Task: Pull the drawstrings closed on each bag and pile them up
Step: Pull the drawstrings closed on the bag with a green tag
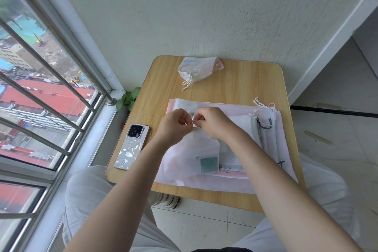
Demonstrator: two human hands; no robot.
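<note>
Nearest the person, a white mesh drawstring bag (190, 159) lies flat on top of the spread of unclosed bags (268, 149) covering the near half of the small wooden table (235, 86). At its far edge the left hand (176, 124) and right hand (212, 122) meet, fingers curled, each pinching the white drawstring (194, 122) at the bag's mouth; the cord itself is mostly hidden between the fingertips. Judgement: the closing pull is just beginning, as the bag mouth is not yet gathered. It should go well if the hands draw apart evenly while the bag stays flat, so the mesh bunches without snagging. A phone (132, 146) lies left of the spread. At the far edge sits one cinched bag (197, 68), apparently the start of the pile.
</note>
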